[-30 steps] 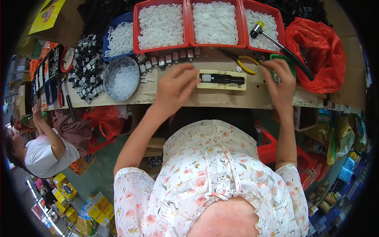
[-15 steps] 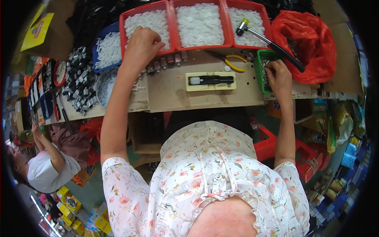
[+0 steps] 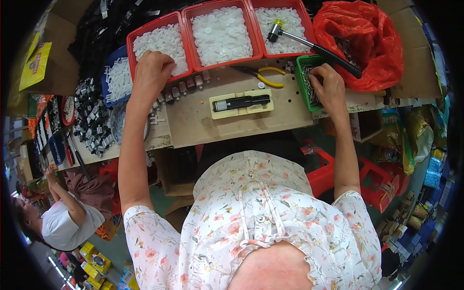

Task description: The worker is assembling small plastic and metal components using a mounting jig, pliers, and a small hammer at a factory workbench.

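My left hand (image 3: 151, 75) is at the near edge of the left red tray (image 3: 130, 47), its fingers curled together by the small white plastic pieces (image 3: 159, 39). Whatever those fingers hold is hidden. On the right, my right hand (image 3: 329, 86) reaches into a green tray (image 3: 300, 79) of small metal parts (image 3: 309, 89). Its fingertips are pinched down among them, and I cannot see what is between them. Between my hands, a cream holder (image 3: 263, 110) lies on the table, with a black elongated part (image 3: 241, 102) with a clear end set in it.
Yellow-handled pliers (image 3: 269, 77) lie behind the holder. A hammer (image 3: 309, 44) rests across the right red tray, beside a red plastic bag (image 3: 386, 53). Silver-and-black parts (image 3: 94, 116) are heaped on the left, near a blue tray (image 3: 108, 99). Another person (image 3: 72, 217) sits at far left.
The view has turned slightly, so the table's things appear shifted left and tilted. My left hand has come back toward the tray's near edge; my right hand stays in the green tray.
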Demonstrator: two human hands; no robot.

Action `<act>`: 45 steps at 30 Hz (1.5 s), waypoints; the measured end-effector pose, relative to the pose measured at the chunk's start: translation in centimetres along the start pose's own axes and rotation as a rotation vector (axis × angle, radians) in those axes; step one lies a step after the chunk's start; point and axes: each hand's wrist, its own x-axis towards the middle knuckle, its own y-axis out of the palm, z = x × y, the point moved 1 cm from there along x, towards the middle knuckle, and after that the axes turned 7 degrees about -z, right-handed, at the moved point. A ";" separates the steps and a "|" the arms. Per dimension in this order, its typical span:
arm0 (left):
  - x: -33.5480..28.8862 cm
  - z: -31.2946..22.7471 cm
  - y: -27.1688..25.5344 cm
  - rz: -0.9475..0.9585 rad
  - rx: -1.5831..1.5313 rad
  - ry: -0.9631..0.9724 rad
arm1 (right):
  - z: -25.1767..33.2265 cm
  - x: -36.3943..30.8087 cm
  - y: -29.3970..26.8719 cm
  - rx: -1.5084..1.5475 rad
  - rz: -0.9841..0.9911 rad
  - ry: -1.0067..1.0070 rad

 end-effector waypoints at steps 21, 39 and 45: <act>-3.9 -4.4 1.6 -0.043 -1.271 -0.612 | 0.8 0.6 0.0 0.188 -0.029 0.249; -7.3 -12.0 5.1 0.213 -1.776 -0.643 | 12.4 0.2 -0.8 0.912 0.208 0.075; -7.8 -11.6 5.2 0.203 -1.791 -0.654 | 13.1 0.3 -0.3 0.879 0.228 0.039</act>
